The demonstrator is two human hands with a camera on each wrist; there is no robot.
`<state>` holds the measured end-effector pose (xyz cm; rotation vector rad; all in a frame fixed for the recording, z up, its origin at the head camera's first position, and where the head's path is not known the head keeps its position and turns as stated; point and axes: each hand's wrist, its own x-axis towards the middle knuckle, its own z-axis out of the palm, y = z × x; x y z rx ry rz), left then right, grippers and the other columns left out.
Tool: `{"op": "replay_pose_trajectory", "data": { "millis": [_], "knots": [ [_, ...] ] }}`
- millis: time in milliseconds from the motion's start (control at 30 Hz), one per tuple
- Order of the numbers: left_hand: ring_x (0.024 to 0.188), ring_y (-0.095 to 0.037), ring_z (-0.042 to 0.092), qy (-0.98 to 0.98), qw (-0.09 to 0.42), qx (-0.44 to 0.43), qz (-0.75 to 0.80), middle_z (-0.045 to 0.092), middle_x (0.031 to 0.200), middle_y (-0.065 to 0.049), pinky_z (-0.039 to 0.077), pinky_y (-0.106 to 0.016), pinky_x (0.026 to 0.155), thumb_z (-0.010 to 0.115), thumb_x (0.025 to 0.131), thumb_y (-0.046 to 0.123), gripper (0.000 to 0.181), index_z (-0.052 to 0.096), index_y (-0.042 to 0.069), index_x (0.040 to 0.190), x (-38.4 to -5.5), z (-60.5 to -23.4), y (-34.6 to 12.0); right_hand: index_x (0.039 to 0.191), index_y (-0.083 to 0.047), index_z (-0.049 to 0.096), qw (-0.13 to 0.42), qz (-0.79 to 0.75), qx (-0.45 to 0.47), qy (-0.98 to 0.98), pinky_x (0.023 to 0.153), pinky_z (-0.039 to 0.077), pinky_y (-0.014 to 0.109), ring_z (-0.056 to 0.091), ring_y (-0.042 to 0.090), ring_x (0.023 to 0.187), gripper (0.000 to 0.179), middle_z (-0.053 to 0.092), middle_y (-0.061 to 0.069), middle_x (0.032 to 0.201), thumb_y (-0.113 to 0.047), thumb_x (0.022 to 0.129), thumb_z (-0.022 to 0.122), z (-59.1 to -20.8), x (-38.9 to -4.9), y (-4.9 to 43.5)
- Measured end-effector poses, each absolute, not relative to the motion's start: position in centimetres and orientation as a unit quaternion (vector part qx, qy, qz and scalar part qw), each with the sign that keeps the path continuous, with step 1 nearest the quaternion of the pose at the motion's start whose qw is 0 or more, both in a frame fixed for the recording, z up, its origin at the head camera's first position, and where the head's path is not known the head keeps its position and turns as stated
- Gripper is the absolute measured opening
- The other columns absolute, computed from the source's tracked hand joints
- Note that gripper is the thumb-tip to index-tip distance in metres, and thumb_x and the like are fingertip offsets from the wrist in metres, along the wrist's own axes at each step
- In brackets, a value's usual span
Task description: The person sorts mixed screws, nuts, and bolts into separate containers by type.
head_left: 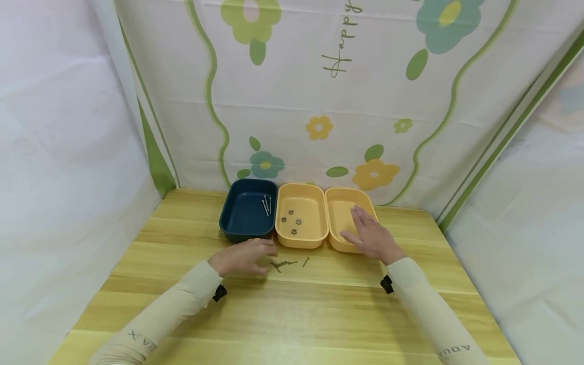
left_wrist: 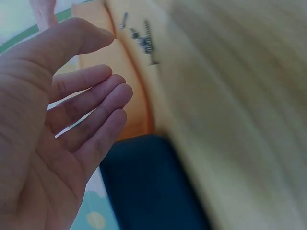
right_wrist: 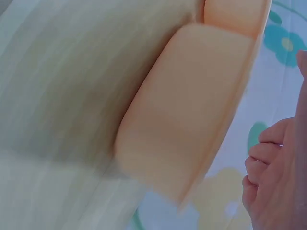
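My left hand [head_left: 248, 256] is just in front of the dark blue bin, its fingers loosely bent and holding nothing. Beside its fingertips, several small screws [head_left: 283, 264] lie bunched on the table, and a single screw [head_left: 305, 262] lies a little to the right. The left wrist view shows the palm and parted fingers, with the screws [left_wrist: 144, 42] beyond the thumb. Over the right yellow bin [head_left: 343, 200] is my right hand [head_left: 371, 238], fingers extended together and thumb apart. In the right wrist view, that hand [right_wrist: 271, 172] shows at the edge with nothing in its grasp.
A dark blue bin [head_left: 239, 208] with several long silver screws [head_left: 266, 205] stands left in the row. The middle yellow bin [head_left: 310, 205] contains several nuts [head_left: 298, 221]. Behind the wooden table [head_left: 310, 314] hangs a flower-printed cloth [head_left: 283, 91]; white cloth flanks both sides.
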<state>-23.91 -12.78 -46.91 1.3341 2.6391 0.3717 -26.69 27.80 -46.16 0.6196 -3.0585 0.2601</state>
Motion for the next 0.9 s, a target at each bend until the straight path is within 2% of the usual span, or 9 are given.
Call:
{"op": "replay_pose_trajectory", "data": {
  "millis": [167, 400, 900],
  "knots": [
    [0.113, -0.022, 0.069, 0.88, 0.071, 0.451, 0.134, 0.072, 0.125, -0.005, 0.058, -0.038, 0.1, 0.076, 0.096, 0.02, 0.032, 0.073, 0.008, 0.125, -24.1, -48.2, -13.1, 0.166, 0.008, 0.011, 0.006, 0.102, 0.175, -0.979, 0.128, 0.023, 0.064, 0.018, 0.048, 0.161, 0.094, 0.011, 0.028, 0.175, -0.061, 0.109, 0.04, -46.6, -26.3, 30.3],
    [0.106, -0.018, 0.07, 0.873, 0.067, 0.458, 0.155, 0.073, 0.116, -0.004, 0.06, -0.033, 0.093, 0.076, 0.094, 0.015, 0.025, 0.074, 0.009, 0.118, -24.6, -49.0, -13.0, 0.164, 0.011, 0.01, 0.015, 0.113, 0.162, -0.98, 0.129, 0.018, 0.063, 0.015, 0.047, 0.162, 0.096, 0.009, 0.03, 0.175, -0.06, 0.109, 0.042, -47.8, -25.9, 32.7],
    [0.101, -0.013, 0.065, 0.875, 0.077, 0.455, 0.147, 0.072, 0.111, 0.001, 0.058, -0.03, 0.093, 0.078, 0.092, 0.017, 0.021, 0.076, 0.012, 0.112, -25.4, -50.0, -12.5, 0.164, 0.011, 0.008, 0.02, 0.117, 0.145, -0.982, 0.129, 0.018, 0.065, 0.011, 0.049, 0.162, 0.094, 0.006, 0.031, 0.174, -0.059, 0.11, 0.039, -50.4, -25.3, 33.6]
  ]
}}
